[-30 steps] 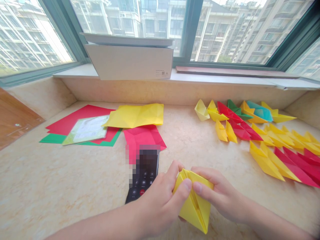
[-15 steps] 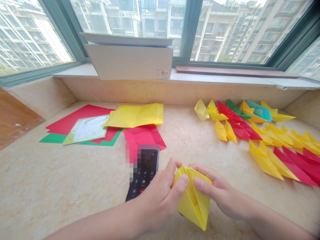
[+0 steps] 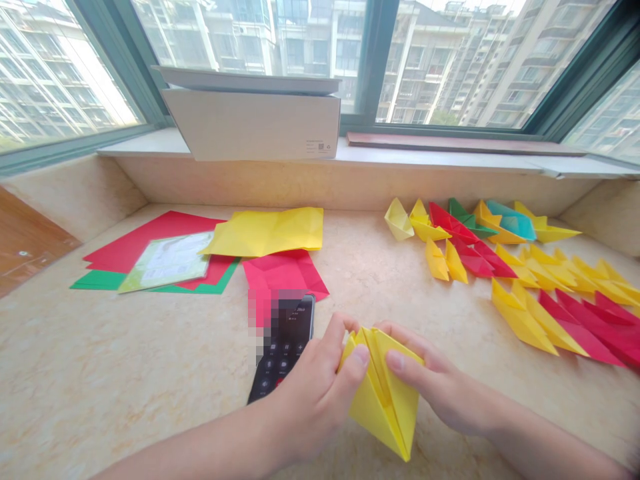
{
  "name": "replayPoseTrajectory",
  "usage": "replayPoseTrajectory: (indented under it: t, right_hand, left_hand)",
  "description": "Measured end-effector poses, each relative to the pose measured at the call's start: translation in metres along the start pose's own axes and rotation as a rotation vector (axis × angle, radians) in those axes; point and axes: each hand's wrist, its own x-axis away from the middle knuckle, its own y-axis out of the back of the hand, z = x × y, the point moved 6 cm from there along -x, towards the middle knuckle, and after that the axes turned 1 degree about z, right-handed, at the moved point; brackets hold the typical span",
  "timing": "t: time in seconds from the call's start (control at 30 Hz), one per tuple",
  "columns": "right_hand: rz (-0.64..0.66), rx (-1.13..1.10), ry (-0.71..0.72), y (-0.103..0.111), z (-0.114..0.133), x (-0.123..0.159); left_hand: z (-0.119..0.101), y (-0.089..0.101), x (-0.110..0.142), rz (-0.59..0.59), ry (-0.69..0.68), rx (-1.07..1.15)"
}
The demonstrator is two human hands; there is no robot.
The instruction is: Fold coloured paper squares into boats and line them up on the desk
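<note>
A folded yellow paper piece (image 3: 385,400), pointed at its lower end, is held low in the middle of the head view. My left hand (image 3: 320,393) pinches its left side, thumb on top. On its right side my right hand (image 3: 435,387) is closed, thumb pressed near the centre crease. Both hands grip the paper just above the marble surface (image 3: 125,373).
A black phone (image 3: 285,347) lies just left of my hands. Flat red, green and yellow sheets (image 3: 265,230) lie at the back left. Several finished paper boats (image 3: 520,267) in yellow, red, green and teal crowd the right. A white box (image 3: 255,120) stands on the windowsill.
The hands and the yellow paper have shifted slightly up and left in view; both thumbs stay pressed at the fold. Nothing else has moved.
</note>
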Motion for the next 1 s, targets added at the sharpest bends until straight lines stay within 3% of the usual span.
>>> replayPoseTrajectory:
  t: [0.37,0.63,0.77,0.9,1.0]
  right_hand:
    - [-0.062,0.005,0.085,0.003,0.006,0.001]
    - [-0.066,0.133,0.151,0.005,0.007,0.0]
    - [-0.096,0.411,0.38,0.007,0.021,0.0]
    - [-0.142,0.722,0.672,0.009,0.038,0.007]
    - [-0.142,0.852,0.762,0.01,0.045,0.011]
  left_hand:
    - [-0.002,0.002,-0.003,-0.061,-0.095,0.047]
    - [0.0,0.001,-0.002,-0.06,-0.134,0.043]
    - [-0.004,0.002,-0.001,-0.048,-0.204,0.0]
    - [-0.013,0.006,0.001,-0.056,-0.371,-0.166]
    - [-0.016,0.009,0.003,-0.097,-0.524,-0.281]
